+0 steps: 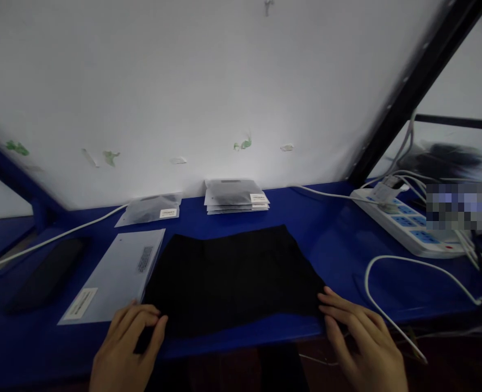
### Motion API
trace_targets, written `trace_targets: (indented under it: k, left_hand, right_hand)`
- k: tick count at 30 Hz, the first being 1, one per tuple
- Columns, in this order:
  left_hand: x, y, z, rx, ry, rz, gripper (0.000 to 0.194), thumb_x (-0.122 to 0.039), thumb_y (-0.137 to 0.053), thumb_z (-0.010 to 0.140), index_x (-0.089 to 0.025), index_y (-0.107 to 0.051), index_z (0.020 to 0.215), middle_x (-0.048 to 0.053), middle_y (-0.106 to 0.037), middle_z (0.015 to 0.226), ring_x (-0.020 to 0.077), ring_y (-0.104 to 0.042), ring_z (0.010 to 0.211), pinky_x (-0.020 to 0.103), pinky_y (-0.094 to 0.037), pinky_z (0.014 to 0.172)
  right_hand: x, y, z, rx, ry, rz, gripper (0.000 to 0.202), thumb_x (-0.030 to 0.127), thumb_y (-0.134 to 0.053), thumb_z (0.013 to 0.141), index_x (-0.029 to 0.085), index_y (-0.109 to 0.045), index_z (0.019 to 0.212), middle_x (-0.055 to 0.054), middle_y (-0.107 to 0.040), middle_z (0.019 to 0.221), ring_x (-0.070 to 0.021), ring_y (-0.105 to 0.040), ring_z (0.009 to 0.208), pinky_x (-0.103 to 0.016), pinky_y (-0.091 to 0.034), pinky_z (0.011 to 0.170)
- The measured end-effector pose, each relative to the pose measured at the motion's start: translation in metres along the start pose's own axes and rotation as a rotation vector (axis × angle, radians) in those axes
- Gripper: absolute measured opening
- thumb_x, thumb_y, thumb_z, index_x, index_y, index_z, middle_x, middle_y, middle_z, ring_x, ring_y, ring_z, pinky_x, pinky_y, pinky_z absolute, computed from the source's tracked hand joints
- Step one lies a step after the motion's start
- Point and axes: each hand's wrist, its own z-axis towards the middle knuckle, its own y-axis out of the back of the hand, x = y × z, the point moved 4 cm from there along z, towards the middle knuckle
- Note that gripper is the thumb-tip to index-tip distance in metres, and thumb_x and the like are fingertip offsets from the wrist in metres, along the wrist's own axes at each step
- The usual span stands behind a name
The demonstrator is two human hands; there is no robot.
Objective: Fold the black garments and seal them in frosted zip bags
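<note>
Cloth [233,277], plain black, lay spread nearly flat along the front of the blue worktop [326,239], its far corners free and its near ones under the person's fingers. The left hand [124,345] touched the near left corner, thumb and forefinger tips close together; the right hand [361,337] touched the near right corner, its thumb a little apart from the fingers. Whether either grip was clamped on the fabric or merely rested there, I could not tell. A hand at each end probably served to keep the piece straight and smooth.

Just beside its left edge lay long frosted bags [118,272], label toward the person, likely kept there to be within easy reach. Farther left was a dark flat object [49,275], too dim to name. Behind the cloth, near the wall [184,81], lay a smaller packet [147,209] and a neat pile of packets [230,193], perhaps set back to leave working room. To the right, well apart, lay a power strip [440,247], with a white cable [388,256] looping in front of it
</note>
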Motion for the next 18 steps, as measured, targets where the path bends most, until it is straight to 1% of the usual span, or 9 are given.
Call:
trace_targets:
  k: [3,6,9,11,13,14,15,17,18]
  left_hand:
    - [-0.001,-0.001,0.001,0.017,-0.017,0.026,0.032,-0.046,-0.046,0.098,-0.026,-0.059,0.076,0.002,-0.068,0.084,0.0260,-0.062,0.097,0.042,-0.048,0.092]
    - [0.001,-0.002,0.002,0.032,0.012,0.029,0.031,-0.046,-0.050,0.097,-0.026,-0.056,0.075,0.002,-0.066,0.085,0.0255,-0.061,0.097,0.040,-0.047,0.090]
    - [-0.001,-0.001,0.008,0.051,-0.010,0.004,0.030,-0.045,-0.050,0.097,-0.025,-0.053,0.074,0.001,-0.064,0.080,0.0234,-0.060,0.087,0.037,-0.047,0.084]
    - [-0.006,0.002,0.017,0.022,-0.028,0.007,0.028,-0.044,-0.051,0.097,-0.025,-0.053,0.076,0.001,-0.063,0.079,0.0227,-0.059,0.084,0.036,-0.046,0.079]
    - [-0.018,0.006,0.032,-0.034,-0.044,0.018,0.024,-0.041,-0.052,0.097,-0.025,-0.054,0.079,0.002,-0.063,0.082,0.0229,-0.058,0.086,0.036,-0.045,0.079]
    - [-0.026,0.006,0.042,-0.040,-0.059,0.013,0.021,-0.039,-0.052,0.097,-0.024,-0.055,0.082,0.002,-0.064,0.085,0.0232,-0.058,0.088,0.037,-0.045,0.081]
    - [-0.036,0.005,0.055,-0.023,-0.078,0.002,0.019,-0.037,-0.052,0.097,-0.024,-0.056,0.085,0.002,-0.064,0.086,0.0233,-0.059,0.089,0.037,-0.045,0.081]
    - [-0.058,-0.003,0.085,0.079,-0.144,-0.011,0.014,-0.033,-0.051,0.097,-0.023,-0.058,0.089,0.002,-0.066,0.091,0.0232,-0.059,0.091,0.038,-0.045,0.083]
    - [-0.068,-0.010,0.101,0.166,-0.199,-0.005,0.013,-0.032,-0.052,0.097,-0.023,-0.060,0.091,0.002,-0.066,0.093,0.0231,-0.059,0.092,0.038,-0.045,0.082]
  right_hand:
    - [0.000,0.001,0.003,0.026,0.020,0.013,0.015,0.019,-0.057,0.092,0.025,-0.064,0.104,-0.004,-0.074,0.108,-0.0232,-0.069,0.107,-0.038,-0.047,0.084]
    - [-0.002,0.005,0.010,0.086,0.044,0.005,0.013,0.025,-0.057,0.093,0.026,-0.064,0.104,-0.003,-0.074,0.105,-0.0226,-0.069,0.105,-0.037,-0.048,0.086]
    - [-0.003,0.012,0.025,0.146,0.057,0.007,0.015,0.031,-0.054,0.095,0.027,-0.064,0.106,-0.002,-0.073,0.102,-0.0212,-0.069,0.097,-0.037,-0.048,0.082]
    - [-0.003,0.016,0.040,0.136,0.065,0.014,0.015,0.032,-0.054,0.096,0.028,-0.064,0.105,-0.002,-0.072,0.098,-0.0207,-0.068,0.091,-0.036,-0.049,0.079]
    - [-0.003,0.016,0.061,0.117,0.065,0.024,0.013,0.031,-0.055,0.095,0.027,-0.065,0.102,-0.002,-0.072,0.094,-0.0207,-0.067,0.088,-0.036,-0.049,0.078]
    - [-0.003,0.013,0.074,0.125,0.063,0.032,0.012,0.031,-0.055,0.095,0.027,-0.065,0.100,-0.003,-0.071,0.092,-0.0208,-0.067,0.086,-0.036,-0.049,0.078]
    - [-0.003,0.009,0.088,0.141,0.069,0.038,0.012,0.031,-0.054,0.096,0.026,-0.065,0.097,-0.003,-0.071,0.090,-0.0205,-0.066,0.083,-0.036,-0.048,0.076]
    - [-0.008,-0.008,0.118,0.221,0.072,0.054,0.017,0.032,-0.050,0.097,0.024,-0.064,0.094,-0.004,-0.071,0.090,-0.0213,-0.065,0.082,-0.036,-0.048,0.076]
    - [-0.012,-0.019,0.133,0.264,0.073,0.054,0.019,0.033,-0.048,0.098,0.024,-0.064,0.091,-0.005,-0.071,0.089,-0.0216,-0.065,0.082,-0.036,-0.047,0.076]
